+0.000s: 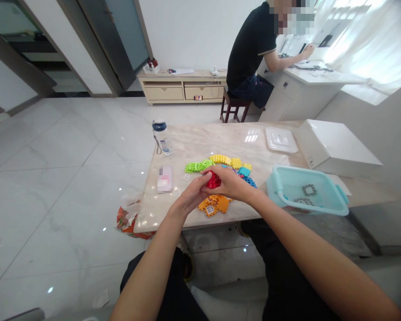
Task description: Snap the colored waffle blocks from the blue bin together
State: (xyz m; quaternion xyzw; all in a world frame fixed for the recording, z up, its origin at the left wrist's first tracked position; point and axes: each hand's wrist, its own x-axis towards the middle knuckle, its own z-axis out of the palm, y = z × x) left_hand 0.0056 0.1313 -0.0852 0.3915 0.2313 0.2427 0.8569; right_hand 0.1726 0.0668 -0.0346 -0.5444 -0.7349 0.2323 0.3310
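Note:
Both hands meet above the table, closed around a small bunch of red toothed pieces (213, 180). My left hand (193, 192) holds it from the left, with the thumb on top. From the right, my right hand (232, 182) wraps its fingers over the far side. Just beneath lie orange pieces (222, 204), one with a white grid piece (210, 210) on it. Beyond the hands are a row of green pieces (196, 166) and a row of yellow ones (219, 158). Blue pieces (249, 180) lie to the right, partly hidden by my right hand.
A bottle (163, 139) and a pink card (165, 179) are at the table's left. On the right stand a teal bin (277, 187) with grey pieces, a clear lid (281, 140) and a white box (337, 145). A person (250, 44) sits beyond the table.

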